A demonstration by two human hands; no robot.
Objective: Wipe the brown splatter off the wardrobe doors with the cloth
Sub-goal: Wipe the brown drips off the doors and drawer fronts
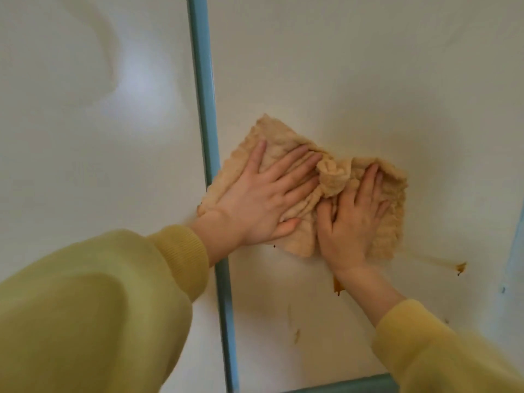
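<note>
A crumpled tan cloth (331, 177) lies flat against the white right wardrobe door (368, 80). My left hand (263, 199) presses on the cloth's left half with fingers spread. My right hand (354, 217) presses on its right half, fingers apart. Brown splatter shows below the cloth: a drip (337, 287) beside my right wrist, a blob with a streak (460, 268) to the right, and faint smears (296, 334) lower down. A tiny brown dot (274, 246) sits under my left palm's edge.
A teal frame strip (205, 109) runs vertically between the left door (85, 109) and the right one. Another teal strip (354, 385) runs along the bottom. A bluish edge (514, 251) shows at far right. Yellow sleeves cover both arms.
</note>
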